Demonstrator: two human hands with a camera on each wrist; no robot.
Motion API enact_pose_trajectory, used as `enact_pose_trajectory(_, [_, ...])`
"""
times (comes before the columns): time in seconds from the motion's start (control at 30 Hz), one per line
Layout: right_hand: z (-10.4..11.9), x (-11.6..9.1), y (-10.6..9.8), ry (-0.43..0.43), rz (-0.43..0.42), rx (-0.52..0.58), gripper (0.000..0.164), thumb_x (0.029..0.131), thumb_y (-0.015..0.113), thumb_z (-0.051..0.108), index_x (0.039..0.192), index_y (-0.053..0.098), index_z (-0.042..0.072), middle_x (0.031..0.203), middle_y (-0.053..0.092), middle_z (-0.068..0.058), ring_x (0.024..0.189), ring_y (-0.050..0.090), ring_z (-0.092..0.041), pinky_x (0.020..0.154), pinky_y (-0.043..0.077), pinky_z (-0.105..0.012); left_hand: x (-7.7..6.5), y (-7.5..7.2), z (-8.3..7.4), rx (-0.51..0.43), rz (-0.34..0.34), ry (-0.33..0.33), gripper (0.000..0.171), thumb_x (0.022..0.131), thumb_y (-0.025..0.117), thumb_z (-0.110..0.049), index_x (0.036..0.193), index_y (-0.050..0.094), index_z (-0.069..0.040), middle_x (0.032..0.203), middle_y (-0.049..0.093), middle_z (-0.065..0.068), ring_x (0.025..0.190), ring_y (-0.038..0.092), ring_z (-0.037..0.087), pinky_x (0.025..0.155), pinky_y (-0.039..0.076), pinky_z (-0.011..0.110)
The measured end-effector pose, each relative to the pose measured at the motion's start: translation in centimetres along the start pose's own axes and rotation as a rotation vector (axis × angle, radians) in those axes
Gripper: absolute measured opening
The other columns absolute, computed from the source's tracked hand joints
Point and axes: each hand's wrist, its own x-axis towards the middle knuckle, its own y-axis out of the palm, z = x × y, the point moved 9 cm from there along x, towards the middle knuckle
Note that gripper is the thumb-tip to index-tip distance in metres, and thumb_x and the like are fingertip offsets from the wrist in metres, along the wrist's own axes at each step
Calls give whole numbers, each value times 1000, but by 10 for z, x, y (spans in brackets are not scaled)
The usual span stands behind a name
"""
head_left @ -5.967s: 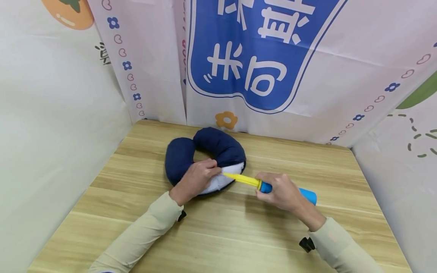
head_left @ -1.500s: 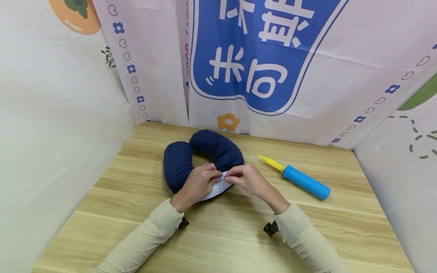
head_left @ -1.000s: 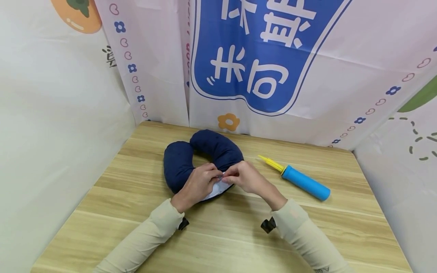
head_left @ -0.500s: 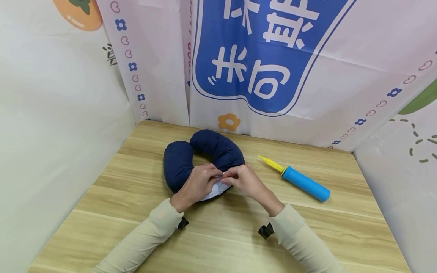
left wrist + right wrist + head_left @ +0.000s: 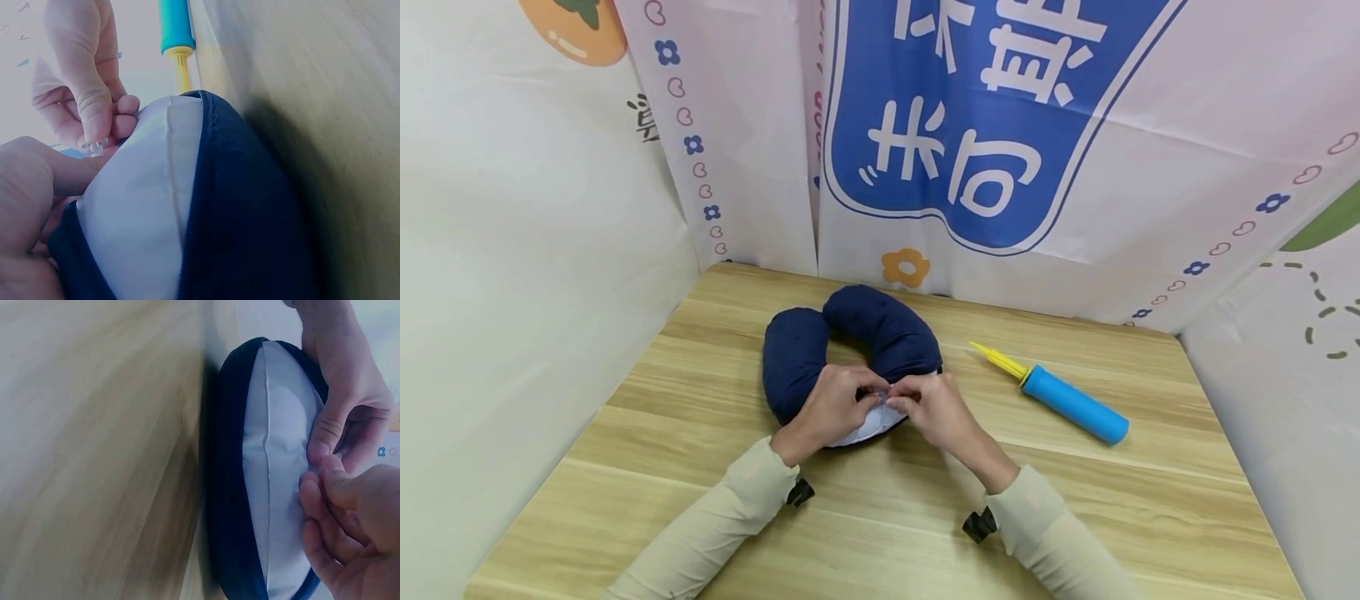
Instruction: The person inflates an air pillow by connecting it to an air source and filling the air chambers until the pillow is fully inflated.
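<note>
A navy U-shaped neck pillow (image 5: 880,325) lies on the table, its cover parted along the near side so the white inner bladder (image 5: 868,427) shows. At the gap, a small clear air valve (image 5: 95,147) stands up from the white bladder. My left hand (image 5: 835,404) pinches the valve's base with thumb and fingers, wrist over the pillow's near edge. From the other side, my right hand (image 5: 936,412) pinches the valve's top, fingertips meeting those of the left. In the right wrist view the fingers mostly hide the valve.
To the right of the pillow lies a blue hand pump (image 5: 1071,402) with its yellow nozzle (image 5: 996,358) pointing back left. White printed sheets (image 5: 760,167) rise behind the wooden table (image 5: 887,533) and at both sides.
Six seconds ago my right hand held the pump with its nozzle at the valve; the pump now lies on the table and that hand pinches the valve. Lately only the fingers shift slightly.
</note>
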Motion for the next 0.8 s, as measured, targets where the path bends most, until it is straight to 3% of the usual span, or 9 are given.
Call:
enact_pose_trajectory(0.17, [2, -2, 0, 4, -29, 2, 6, 93, 80, 13, 90, 82, 8, 88, 81, -4, 77, 75, -11, 66, 57, -19, -1, -2, -2, -1, -31, 12, 18, 86, 83, 2, 99, 85, -10, 93, 81, 3, 79, 73, 11, 68, 58, 23])
enact_pose_trajectory(0.57, [-2, -6, 1, 131, -111, -26, 12, 89, 84, 8, 79, 79, 10, 77, 79, 0, 71, 71, -9, 62, 54, -19, 0, 3, -6, -12, -33, -12, 18, 86, 81, 5, 95, 85, -9, 89, 81, 5, 75, 72, 12, 67, 57, 22])
enact_pose_trajectory(0.8, [-6, -3, 1, 169, -60, -6, 10, 90, 84, 11, 81, 81, 12, 79, 79, 2, 68, 67, -5, 60, 53, -20, 0, 3, -3, 10, 7, -15, 15, 87, 83, 1, 99, 84, -9, 93, 81, 4, 81, 74, 13, 70, 59, 24])
